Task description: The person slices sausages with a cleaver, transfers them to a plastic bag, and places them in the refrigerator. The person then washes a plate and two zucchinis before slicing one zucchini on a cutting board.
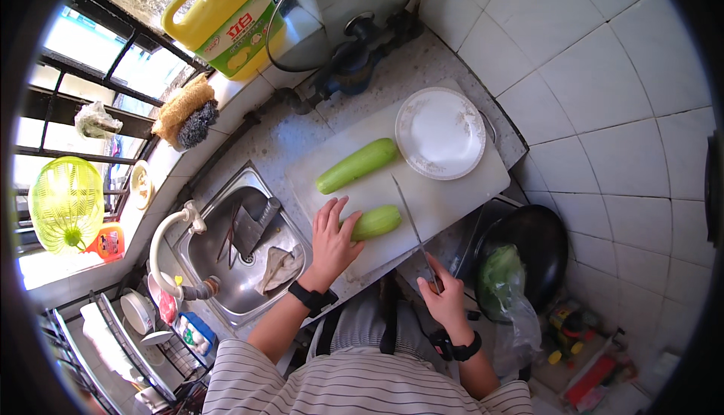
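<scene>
My left hand (pixel 334 237) rests on the left end of a light green zucchini-like squash (pixel 380 222) near the front of the white cutting board (pixel 452 194). My right hand (pixel 444 293) grips the handle of a long knife (pixel 408 211), its blade pointing away over the board, just right of that squash and apart from it. A second green squash (pixel 357 166) lies farther back on the board. Beside its right end stands a white plate (pixel 440 132) with a patterned rim.
Left of the board, a steel sink (pixel 198 251) holds a cleaver (pixel 253 228) and a cloth (pixel 280 268). A black wok (pixel 546 245) with bagged greens (pixel 502 268) sits lower right. A glass lid (pixel 305 24) leans behind the board. A dish rack (pixel 121 347) stands lower left.
</scene>
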Demonstrator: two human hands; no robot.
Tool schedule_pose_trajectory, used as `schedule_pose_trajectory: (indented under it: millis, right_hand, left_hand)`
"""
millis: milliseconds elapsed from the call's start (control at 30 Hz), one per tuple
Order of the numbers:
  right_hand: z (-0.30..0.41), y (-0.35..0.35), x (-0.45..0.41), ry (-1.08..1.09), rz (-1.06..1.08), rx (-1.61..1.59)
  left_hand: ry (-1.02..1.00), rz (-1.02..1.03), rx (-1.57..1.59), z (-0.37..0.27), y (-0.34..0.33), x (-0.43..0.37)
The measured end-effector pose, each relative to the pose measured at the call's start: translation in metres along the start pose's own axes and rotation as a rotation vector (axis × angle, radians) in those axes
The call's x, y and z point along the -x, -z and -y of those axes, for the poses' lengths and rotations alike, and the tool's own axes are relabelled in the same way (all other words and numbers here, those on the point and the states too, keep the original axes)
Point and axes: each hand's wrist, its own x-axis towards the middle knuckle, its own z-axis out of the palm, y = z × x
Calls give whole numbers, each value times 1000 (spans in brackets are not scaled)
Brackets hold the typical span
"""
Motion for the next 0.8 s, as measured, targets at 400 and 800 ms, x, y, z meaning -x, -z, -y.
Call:
schedule_pose_trajectory:
  millis: [400,800]
  right_hand:
    - [4,11,9,-217,144,-53]
    - [-10,19,22,-210,49,-134]
  left_hand:
    - [-188,100,167,-18,-4,-34]
    - [15,198,-14,21,14,-101]
